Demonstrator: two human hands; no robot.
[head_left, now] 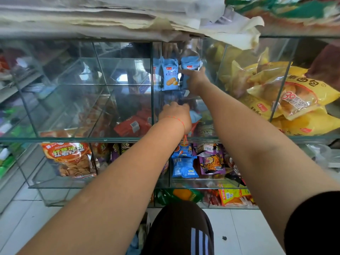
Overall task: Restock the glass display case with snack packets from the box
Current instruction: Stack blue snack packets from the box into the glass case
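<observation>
The glass display case (pixel 110 138) fills the view, split into compartments by glass walls. In its upper middle compartment two light-blue biscuit packets stand upright against the back. My right hand (pixel 196 80) reaches in and grips the right-hand blue packet (pixel 190 64), next to the other upright blue packet (pixel 170 75). Lower in the same compartment, my left hand (pixel 176 112) is closed around more blue packets (pixel 195 115), partly hidden behind the fingers. The box is out of view.
Yellow bread bags (pixel 294 100) fill the compartment to the right. Red packets (pixel 134 124) lie lower left of my hands. The shelf below holds an orange chip bag (pixel 68 157), blue (pixel 184 166) and purple packets (pixel 211 162). Paper sheets (pixel 230 28) overhang the case top.
</observation>
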